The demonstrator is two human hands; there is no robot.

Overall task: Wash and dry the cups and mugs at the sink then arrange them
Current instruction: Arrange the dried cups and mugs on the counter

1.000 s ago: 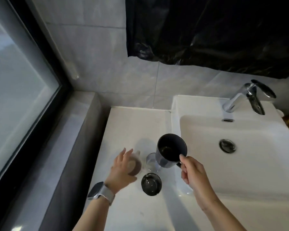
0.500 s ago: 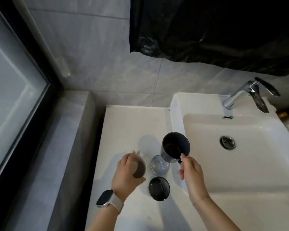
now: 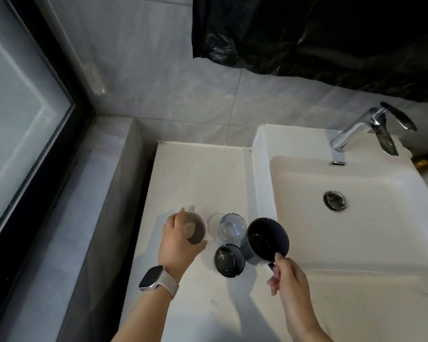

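Note:
My right hand holds a dark mug by its handle, tilted, just above the counter at the sink's left edge. My left hand, with a watch on the wrist, grips a white mug with a brown inside that stands on the white counter. Between the two mugs a clear glass stands upright. A small dark cup sits in front of the glass, close to the dark mug.
The white sink with a metal drain lies to the right, a chrome tap at its back. A window is on the left beyond a grey ledge. Black plastic sheeting hangs on the tiled wall.
My left hand has closed round the white mug. My right hand has brought the dark mug lower and nearer, beside the small dark cup. The camera has tilted down.

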